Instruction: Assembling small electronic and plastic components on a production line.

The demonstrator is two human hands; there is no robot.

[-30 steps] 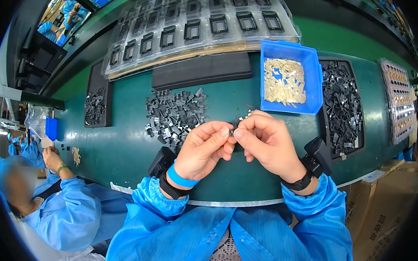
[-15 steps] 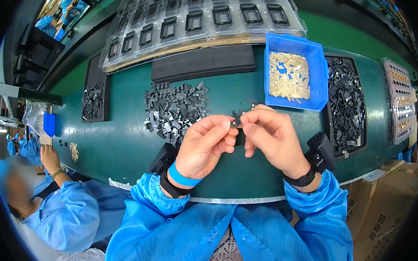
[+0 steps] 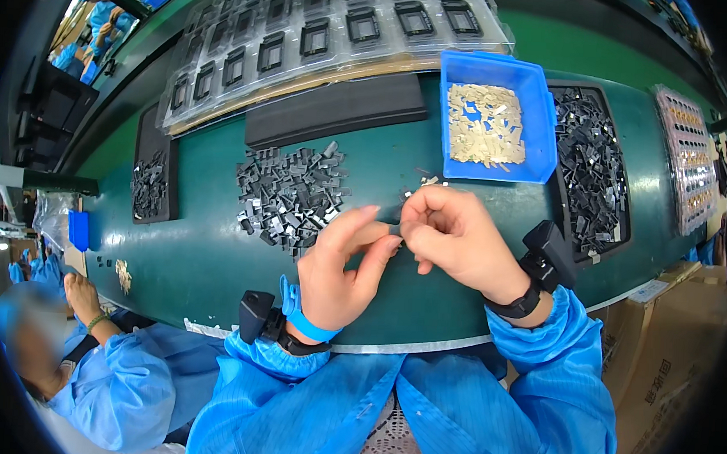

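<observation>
My left hand and my right hand meet over the middle of the green table, fingertips almost touching. Between them is a small black part, mostly covered by the fingers. The left hand's thumb and fingers close on its near side, its index finger lifted a little. My right hand pinches at the other end with thumb and index finger. Left of my hands lies a loose pile of small black parts. Just beyond the right fingers, a few pale and dark scraps rest on the table.
A blue bin holds pale strips. Right of it stands a black tray of dark parts, then a clear tray. Behind are a black foam block and clear trays of black frames. A co-worker's arm is at left.
My left hand has opened its grip somewhat and turned, with the index finger raised. Both hands remain together around the small part. The whole view has shifted slightly.
</observation>
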